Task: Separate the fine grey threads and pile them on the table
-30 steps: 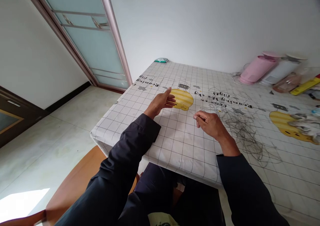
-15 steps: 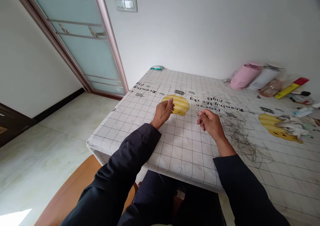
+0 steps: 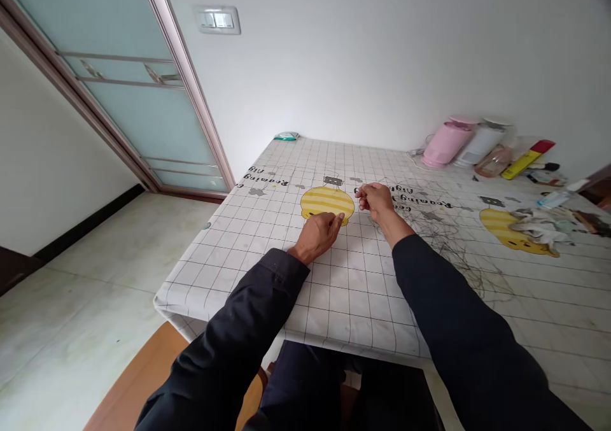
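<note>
My left hand (image 3: 317,235) is over the near edge of a yellow striped cartoon print (image 3: 327,200) on the checked tablecloth (image 3: 329,291). Its fingers are curled and the thumb presses against them; whatever they hold, if anything, is too small to name. Up and to the right of it, my right hand (image 3: 375,200) has its fingertips drawn together in a pinch, and its contents cannot be made out. A gap separates the two hands. Dark thin strands (image 3: 449,253) lie in a loose tangle beside the right forearm.
At the back right stand a pink container (image 3: 447,143) and a white one (image 3: 482,144), near a yellow and red box (image 3: 525,160). A crumpled cloth (image 3: 544,226) lies at the right. A green and white packet (image 3: 286,136) sits at the far corner. An orange chair (image 3: 138,380) is lower left.
My right hand has moved away from me and slightly left. My left hand has come slightly nearer, its thumb now lower. The whole view has shifted a little.
</note>
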{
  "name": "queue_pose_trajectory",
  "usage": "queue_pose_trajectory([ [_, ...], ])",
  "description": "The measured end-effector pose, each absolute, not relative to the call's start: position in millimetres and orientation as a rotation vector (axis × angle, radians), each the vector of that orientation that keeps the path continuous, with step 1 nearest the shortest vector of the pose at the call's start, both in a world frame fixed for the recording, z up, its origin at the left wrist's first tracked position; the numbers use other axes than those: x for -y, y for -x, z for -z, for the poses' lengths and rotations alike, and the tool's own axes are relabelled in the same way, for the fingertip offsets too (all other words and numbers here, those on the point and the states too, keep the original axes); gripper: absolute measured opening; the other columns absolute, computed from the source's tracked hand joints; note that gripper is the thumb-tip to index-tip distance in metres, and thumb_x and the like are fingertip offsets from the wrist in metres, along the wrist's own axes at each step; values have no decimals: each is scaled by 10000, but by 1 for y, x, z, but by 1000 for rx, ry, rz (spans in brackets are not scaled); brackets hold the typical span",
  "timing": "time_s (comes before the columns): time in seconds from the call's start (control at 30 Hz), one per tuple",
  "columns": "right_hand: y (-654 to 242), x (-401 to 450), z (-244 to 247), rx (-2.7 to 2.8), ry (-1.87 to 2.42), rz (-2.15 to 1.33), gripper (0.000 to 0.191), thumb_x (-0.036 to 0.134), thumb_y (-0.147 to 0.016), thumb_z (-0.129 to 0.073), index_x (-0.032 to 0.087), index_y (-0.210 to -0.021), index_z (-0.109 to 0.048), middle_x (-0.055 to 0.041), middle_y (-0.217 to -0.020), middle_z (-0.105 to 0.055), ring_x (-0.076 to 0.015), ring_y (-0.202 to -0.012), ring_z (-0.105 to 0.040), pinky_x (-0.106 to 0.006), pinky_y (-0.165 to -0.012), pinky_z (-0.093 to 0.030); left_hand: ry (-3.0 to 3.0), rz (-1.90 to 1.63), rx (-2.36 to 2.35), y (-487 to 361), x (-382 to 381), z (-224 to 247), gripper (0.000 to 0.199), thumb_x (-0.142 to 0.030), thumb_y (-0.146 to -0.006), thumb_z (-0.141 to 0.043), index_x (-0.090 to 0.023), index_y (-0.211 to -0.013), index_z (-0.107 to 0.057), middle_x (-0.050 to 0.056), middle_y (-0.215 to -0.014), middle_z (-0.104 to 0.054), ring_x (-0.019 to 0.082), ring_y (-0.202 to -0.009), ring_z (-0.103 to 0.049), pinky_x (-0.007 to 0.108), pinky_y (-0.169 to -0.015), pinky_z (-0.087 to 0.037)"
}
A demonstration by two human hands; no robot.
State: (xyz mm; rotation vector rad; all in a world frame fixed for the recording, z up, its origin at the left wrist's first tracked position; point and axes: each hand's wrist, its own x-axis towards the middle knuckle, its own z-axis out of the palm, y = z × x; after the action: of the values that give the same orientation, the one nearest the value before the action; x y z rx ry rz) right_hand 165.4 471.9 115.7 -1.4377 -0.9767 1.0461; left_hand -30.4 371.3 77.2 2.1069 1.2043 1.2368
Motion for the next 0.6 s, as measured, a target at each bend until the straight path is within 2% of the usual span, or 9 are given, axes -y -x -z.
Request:
queue_pose_trajectory([
  [0.13, -161, -508, -102, 860, 1523, -1078, 126, 116, -1010, -712, 177, -932, -634, -8, -694, -694, -85, -482, -520, -209, -481, -490, -2118, -1215, -1225, 32, -371, -79, 550, -494, -1170, -454, -255, -695, -313, -16, -638, -426, 155, -602, -358, 339, -636, -267],
  [0.2, -161, -522, -97, 815, 1565, -1097, 65, 202, -1077, -719, 140, -1078, -698, -46, -867, -752, -114, -622, -639, -241, -595, -580, -2124, -1208, -1220, 33, -371, -80, 542, -496, -1169, -449, -255, -705, -309, -14, -646, -430, 155, -605, -350, 343, -639, -264],
  [0.27, -161, -533, -94, 789, 1600, -1123, 249, 335, -1112, -738, 143, -1271, -725, -87, -1137, -775, -180, -881, -752, -336, -778, -665, -2125, -1209, -1219, 32, -371, -80, 540, -512, -1169, -437, -256, -711, -310, -11, -648, -433, 158, -607, -349, 347, -640, -262],
  [0.37, -161, -544, -92, 776, 1641, -1162, 413, 421, -1102, -762, 185, -1436, -702, -122, -1410, -718, -272, -1172, -752, -481, -981, -668, -2127, -1192, -1230, 32, -372, -79, 551, -557, -1169, -405, -255, -716, -323, -5, -654, -439, 163, -615, -356, 350, -646, -265],
  [0.6, -157, -553, -92, 797, 1744, -1166, 440, 415, -1096, -768, 184, -1463, -691, -134, -1452, -701, -290, -1217, -740, -506, -1015, -658, -2121, -1198, -1218, 33, -373, -80, 528, -508, -1153, -449, -255, -713, -303, -18, -650, -404, 159, -616, -312, 358, -651, -240],
])
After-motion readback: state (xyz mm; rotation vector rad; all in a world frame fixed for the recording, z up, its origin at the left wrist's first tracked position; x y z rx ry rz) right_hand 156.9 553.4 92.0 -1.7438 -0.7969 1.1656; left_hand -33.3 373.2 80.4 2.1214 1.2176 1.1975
